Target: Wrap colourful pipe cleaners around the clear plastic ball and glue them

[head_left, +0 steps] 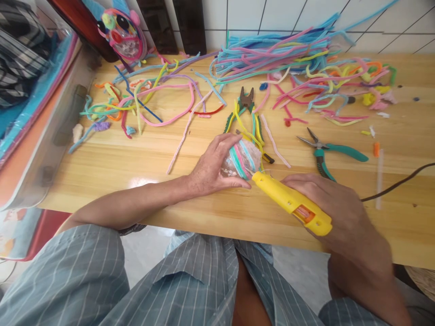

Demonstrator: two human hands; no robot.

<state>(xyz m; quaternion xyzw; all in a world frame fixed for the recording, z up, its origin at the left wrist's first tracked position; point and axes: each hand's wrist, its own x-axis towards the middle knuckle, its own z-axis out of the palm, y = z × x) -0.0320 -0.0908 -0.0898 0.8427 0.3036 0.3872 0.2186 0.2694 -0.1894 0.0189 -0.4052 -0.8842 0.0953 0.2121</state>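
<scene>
Near the middle of the wooden table, my left hand (pixel 214 167) is closed round a clear rounded object (pixel 253 151) with blue, green and pink fuzzy strips across it. A yellow strip (pixel 244 127) rises from its far side. My right hand (pixel 335 210) grips a yellow glue gun (pixel 288 199), whose tip points at the near right side of the clear object. Whether the tip touches it I cannot tell. Just behind the object lie pliers with green and yellow handles (pixel 247 99).
Teal-handled pliers (pixel 319 147) lie at the right, near a clear stick (pixel 379 179) and a dark cord (pixel 396 185). Fuzzy stems (pixel 272 54) are heaped at the back. A decorated figure (pixel 124 36) stands back left, beside a plastic bin (pixel 57 131).
</scene>
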